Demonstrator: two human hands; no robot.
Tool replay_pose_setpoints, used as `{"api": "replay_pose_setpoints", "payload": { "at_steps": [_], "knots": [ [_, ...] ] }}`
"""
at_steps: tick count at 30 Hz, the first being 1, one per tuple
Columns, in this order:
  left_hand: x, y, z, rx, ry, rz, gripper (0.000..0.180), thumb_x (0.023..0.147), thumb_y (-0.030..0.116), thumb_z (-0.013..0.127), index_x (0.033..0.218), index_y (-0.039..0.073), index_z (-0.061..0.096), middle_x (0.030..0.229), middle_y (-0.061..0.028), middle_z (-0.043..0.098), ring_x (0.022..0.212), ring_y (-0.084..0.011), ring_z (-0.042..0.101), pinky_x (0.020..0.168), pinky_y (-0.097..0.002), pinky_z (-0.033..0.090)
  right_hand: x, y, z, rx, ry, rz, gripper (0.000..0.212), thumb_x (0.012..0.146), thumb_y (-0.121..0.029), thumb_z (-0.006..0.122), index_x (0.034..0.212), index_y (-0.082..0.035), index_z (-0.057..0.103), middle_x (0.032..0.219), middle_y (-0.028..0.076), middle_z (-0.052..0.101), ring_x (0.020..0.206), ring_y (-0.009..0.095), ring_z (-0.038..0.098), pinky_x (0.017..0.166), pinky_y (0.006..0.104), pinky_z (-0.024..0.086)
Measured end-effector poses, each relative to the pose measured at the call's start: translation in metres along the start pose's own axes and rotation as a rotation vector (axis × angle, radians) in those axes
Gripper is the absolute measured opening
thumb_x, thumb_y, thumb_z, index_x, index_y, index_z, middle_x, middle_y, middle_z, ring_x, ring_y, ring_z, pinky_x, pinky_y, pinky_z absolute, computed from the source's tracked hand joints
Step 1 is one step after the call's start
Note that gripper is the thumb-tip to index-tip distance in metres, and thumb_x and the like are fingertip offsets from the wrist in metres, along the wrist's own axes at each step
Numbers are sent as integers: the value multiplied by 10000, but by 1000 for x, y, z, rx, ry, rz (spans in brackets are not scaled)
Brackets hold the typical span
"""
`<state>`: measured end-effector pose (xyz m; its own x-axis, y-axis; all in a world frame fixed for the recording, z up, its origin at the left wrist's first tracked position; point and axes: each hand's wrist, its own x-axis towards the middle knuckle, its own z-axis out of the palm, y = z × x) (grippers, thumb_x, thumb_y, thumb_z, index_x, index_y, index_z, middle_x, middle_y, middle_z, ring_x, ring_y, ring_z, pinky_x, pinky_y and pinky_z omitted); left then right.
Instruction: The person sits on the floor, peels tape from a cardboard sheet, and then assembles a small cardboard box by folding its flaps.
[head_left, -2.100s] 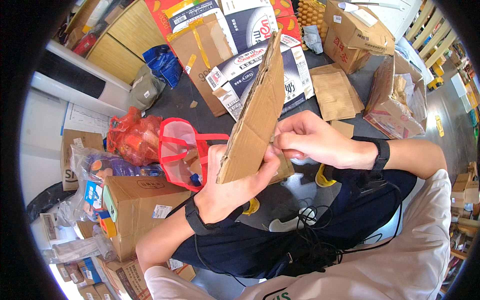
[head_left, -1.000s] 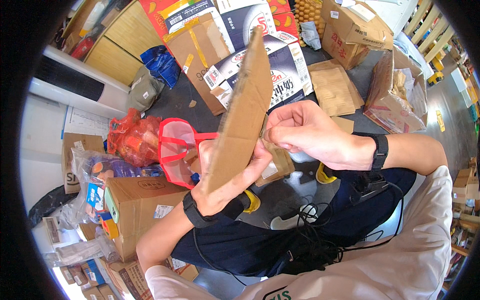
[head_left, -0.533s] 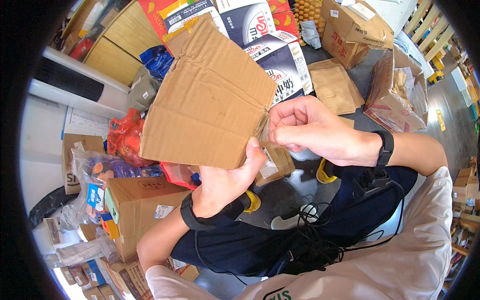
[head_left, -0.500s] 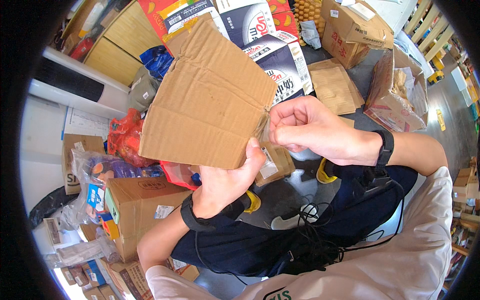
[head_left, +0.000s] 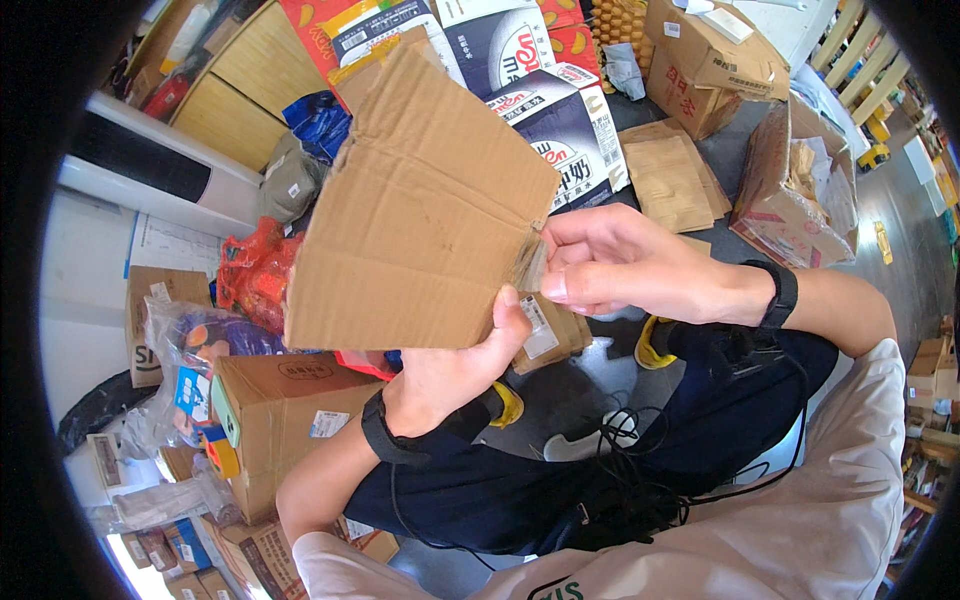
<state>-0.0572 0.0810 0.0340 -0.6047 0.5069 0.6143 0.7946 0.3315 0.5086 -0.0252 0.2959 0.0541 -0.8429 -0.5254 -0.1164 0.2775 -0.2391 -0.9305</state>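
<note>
A creased sheet of brown cardboard (head_left: 420,215) is held up before me, tilted, in the middle of the view. My left hand (head_left: 455,350) grips its lower right corner, thumb on the near face and fingers hidden behind. At the sheet's right edge, a strip of clear tape (head_left: 530,262) is partly lifted and crumpled. My right hand (head_left: 630,262) pinches that tape between thumb and curled fingers, close to the left thumb. Black bands circle both wrists.
Behind the sheet stand printed dark-blue and white cartons (head_left: 575,130). Flattened cardboard (head_left: 670,175) lies on the floor, with an opened carton (head_left: 800,190) to its right. A brown box (head_left: 285,410) stands at my left; black cables (head_left: 625,435) hang over my lap.
The cardboard has shifted slightly right and down. My right hand has turned and its fingers have loosened from a tighter curl, still at the tape, more of which shows.
</note>
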Motion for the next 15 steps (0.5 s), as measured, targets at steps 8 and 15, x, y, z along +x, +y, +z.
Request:
{"api": "replay_pose_setpoints", "payload": {
  "at_steps": [8,15],
  "knots": [
    [-3,3,-3,-51,-15,-59,199,776,39,647,972,6,659,872,-86,671,773,-245,646,689,-357,507,5,8,0,-78,15,-110,243,965,-219,608,1022,18,609,809,-19,566,729,31,494,621,203,410],
    [-1,12,-13,-1005,-84,-799,36,879,32,562,864,0,569,683,-65,568,531,-130,515,469,-258,396,2,1,-2,-92,-3,-120,224,961,-209,622,934,14,612,772,-25,552,705,32,473,594,197,384]
  ]
}}
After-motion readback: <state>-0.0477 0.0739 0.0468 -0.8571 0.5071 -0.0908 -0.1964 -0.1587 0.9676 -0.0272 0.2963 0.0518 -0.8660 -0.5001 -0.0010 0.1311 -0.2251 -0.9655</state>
